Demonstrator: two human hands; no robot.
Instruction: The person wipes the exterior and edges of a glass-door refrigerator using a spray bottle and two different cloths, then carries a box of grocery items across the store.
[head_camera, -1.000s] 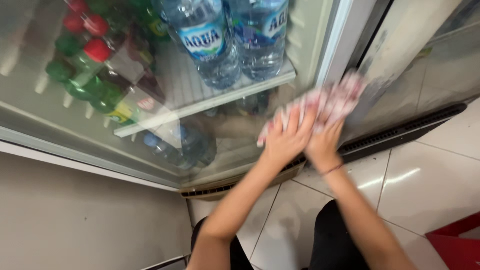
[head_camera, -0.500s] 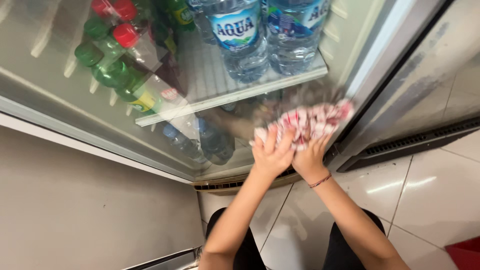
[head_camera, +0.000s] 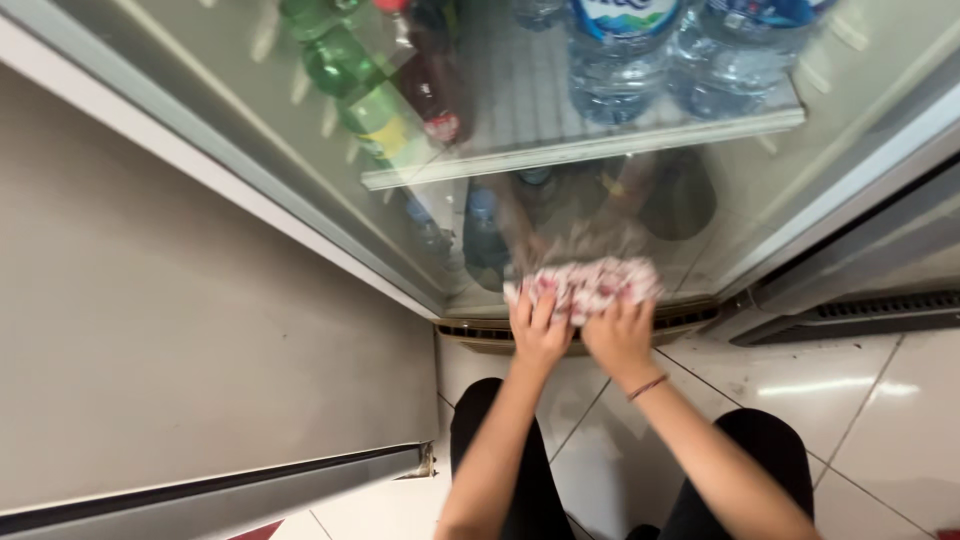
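- One glass fridge door (head_camera: 300, 170) fills most of your view, with green bottles (head_camera: 345, 70) and water bottles (head_camera: 620, 60) on the shelf behind it.
- Your left hand (head_camera: 538, 325) and right hand (head_camera: 620, 335) lie flat, fingers spread, side by side.
- Both press a red-and-white patterned cloth (head_camera: 590, 283) against the bottom edge of the glass.

Blue-and-white label on water bottle (head_camera: 622, 50), yellow label on green bottle (head_camera: 378, 125), behind cooler glass

- White floor tiles (head_camera: 880, 400) with dark grout catch a bright glare.
- A grey cabinet side (head_camera: 180, 330) fills the left.
- A dark vent grille (head_camera: 860, 310) runs low on the right.
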